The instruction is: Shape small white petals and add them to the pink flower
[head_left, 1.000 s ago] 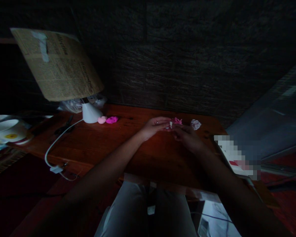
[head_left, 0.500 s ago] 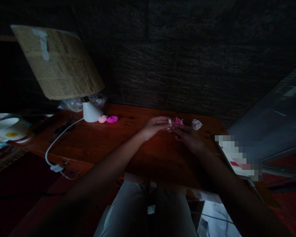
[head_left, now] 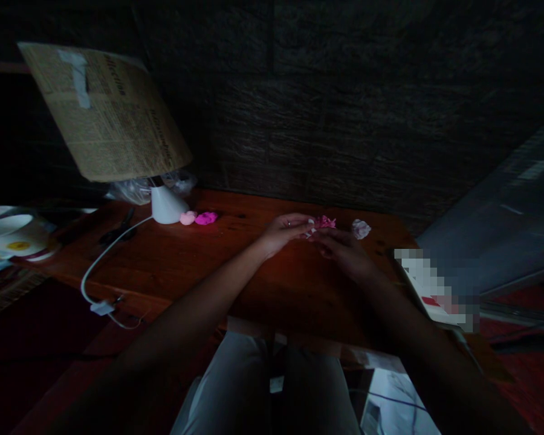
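My left hand (head_left: 286, 232) is closed in a pinch on a small white piece (head_left: 310, 228) that looks soft and thin; its exact kind is too dim to tell. The fingers of my right hand (head_left: 342, 249) are bent and pressed to the same piece from the right. Just behind the fingertips shows a crumpled pink lump (head_left: 325, 222), partly hidden by the hands. A pale, crumpled flower-like ball (head_left: 361, 229) lies on the wooden table (head_left: 272, 290), to the right of my right hand and apart from it.
At the left stands a lamp with a newsprint shade (head_left: 104, 115) and white base (head_left: 167, 206). Beside the base lie a light pink lump (head_left: 188, 217) and a magenta lump (head_left: 206, 218). Dark scissors (head_left: 118, 229), a white cup (head_left: 16, 235) and a cable (head_left: 88, 275) are nearby. A dark wall rises behind.
The fingertips have shifted slightly around the white piece, and less of it shows now. The view has moved a little; the other things lie as before.
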Demonstrator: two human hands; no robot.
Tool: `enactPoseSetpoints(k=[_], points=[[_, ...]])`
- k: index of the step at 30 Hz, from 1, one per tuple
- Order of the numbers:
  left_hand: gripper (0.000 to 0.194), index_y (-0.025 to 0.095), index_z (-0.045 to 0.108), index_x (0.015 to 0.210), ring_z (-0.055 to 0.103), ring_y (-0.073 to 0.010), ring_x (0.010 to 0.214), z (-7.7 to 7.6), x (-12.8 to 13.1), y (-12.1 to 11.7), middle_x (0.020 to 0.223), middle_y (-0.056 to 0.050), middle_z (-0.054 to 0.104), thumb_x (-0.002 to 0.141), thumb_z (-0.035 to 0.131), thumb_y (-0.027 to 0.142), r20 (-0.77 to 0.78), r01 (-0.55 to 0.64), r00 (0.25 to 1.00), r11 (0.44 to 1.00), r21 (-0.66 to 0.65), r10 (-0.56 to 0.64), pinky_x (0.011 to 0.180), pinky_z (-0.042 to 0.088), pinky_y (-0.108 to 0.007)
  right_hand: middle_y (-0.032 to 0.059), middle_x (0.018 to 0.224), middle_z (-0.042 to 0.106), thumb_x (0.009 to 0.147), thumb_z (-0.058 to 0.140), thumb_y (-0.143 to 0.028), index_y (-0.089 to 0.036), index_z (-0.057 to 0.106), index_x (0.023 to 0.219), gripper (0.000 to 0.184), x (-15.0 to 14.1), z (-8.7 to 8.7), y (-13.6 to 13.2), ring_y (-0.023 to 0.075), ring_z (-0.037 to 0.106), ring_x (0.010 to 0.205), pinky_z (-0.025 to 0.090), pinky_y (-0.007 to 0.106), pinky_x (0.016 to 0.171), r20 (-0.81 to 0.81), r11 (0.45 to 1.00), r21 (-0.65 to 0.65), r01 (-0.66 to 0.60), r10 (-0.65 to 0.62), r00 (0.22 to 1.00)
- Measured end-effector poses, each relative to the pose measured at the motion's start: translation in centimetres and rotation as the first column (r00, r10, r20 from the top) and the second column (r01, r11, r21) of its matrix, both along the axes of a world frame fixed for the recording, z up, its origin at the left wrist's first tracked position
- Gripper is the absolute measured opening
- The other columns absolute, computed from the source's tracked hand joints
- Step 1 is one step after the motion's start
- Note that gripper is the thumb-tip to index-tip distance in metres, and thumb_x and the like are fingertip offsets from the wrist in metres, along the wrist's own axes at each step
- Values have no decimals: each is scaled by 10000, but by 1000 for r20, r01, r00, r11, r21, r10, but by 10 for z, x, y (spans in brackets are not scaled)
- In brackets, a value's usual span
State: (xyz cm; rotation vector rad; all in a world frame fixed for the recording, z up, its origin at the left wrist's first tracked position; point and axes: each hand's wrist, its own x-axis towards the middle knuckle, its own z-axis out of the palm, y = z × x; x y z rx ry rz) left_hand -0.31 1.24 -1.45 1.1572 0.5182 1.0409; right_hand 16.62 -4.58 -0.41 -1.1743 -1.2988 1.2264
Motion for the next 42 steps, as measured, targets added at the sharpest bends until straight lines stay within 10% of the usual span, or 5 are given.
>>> enactPoseSetpoints(k=[18,32,42], points=[[477,131,716,974,688,-152,774,2,-2,0,824,-42,754,573,897,315,-79,-44,996,993,108,53,865,506,-349,8,654,608,687,733,-653,-191,757,836,486,-3,5,-3,126,467,591,379,274,552,145,999,54,-9,1,989],[284,152,719,901,678,-111,846,3,-18,18,933,-51,759,657,848,216,49,-318,943,933,-169,330,822,484,-243,35,769,762,768,661,-387,-231,771,766,190,1,-2,-3,211,659,696,497,357,718,457,935,328,-137,-30,889],[369,143,723,1003,690,-134,869,3,-8,3,980,-68,742,661,851,196,-11,-4,1000,990,-143,2,877,496,-301,20,828,790,769,737,-374,-293,799,821,114,8,-13,4,234,697,718,493,361,696,597,945,269,-187,-11,802]])
